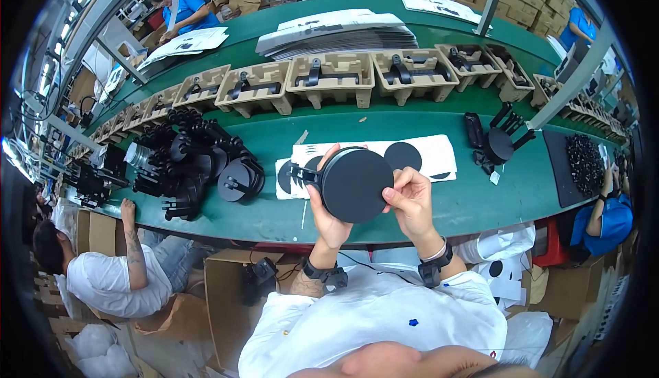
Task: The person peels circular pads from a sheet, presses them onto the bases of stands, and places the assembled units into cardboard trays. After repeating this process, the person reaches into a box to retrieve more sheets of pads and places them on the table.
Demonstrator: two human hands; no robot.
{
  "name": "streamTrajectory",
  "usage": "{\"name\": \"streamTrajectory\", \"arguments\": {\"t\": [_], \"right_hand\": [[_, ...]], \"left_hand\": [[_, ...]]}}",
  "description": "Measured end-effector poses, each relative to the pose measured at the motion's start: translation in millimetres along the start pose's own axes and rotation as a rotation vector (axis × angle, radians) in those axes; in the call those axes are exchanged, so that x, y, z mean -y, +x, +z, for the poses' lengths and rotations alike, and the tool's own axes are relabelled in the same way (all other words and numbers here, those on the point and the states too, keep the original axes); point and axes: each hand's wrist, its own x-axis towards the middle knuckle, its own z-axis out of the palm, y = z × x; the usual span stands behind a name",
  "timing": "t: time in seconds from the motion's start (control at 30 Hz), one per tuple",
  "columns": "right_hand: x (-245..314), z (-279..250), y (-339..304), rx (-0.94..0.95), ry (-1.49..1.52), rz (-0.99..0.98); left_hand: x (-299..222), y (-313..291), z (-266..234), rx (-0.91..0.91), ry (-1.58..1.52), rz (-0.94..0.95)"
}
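Note:
In front of my chest I hold a round black base (pixel 356 186) with its flat face toward me and a small forked bracket (pixel 300 173) sticking out at its left. My left hand (pixel 328 214) wraps its left and lower edge. At the right rim my right hand (pixel 410 203) is closed, its thumb on the edge of the black face. Whether that face is a separate pad I cannot tell. Beneath lies a white backing sheet (pixel 437 153) with black round pads (pixel 403 157), partly hidden by the base and my hands.
A heap of black stand parts (pixel 189 151) lies to the left on the green table (pixel 494 203). To the right are another black part (pixel 499 144) and a pile of small black pieces (pixel 585 165). Cardboard trays (pixel 331 93) line the far side; co-workers sit at both sides.

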Motion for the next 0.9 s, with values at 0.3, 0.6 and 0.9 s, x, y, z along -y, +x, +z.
{"name": "streamTrajectory", "arguments": {"t": [0.3, 0.6, 0.9], "right_hand": [[-3.2, 10.5, -4.2, -0.018, 0.003, -0.010], [-9.0, 18.6, -4.7, -0.030, -0.078, -0.035], [-13.8, 24.1, 0.6, -0.024, -0.254, -0.002]], "left_hand": [[-5.8, -4.6, -4.0, 0.047, 0.015, 0.066], [-6.1, -4.1, -14.8, 0.112, -0.045, 0.031], [-11.7, -6.4, -22.9, 0.106, 0.011, 0.037]]}}
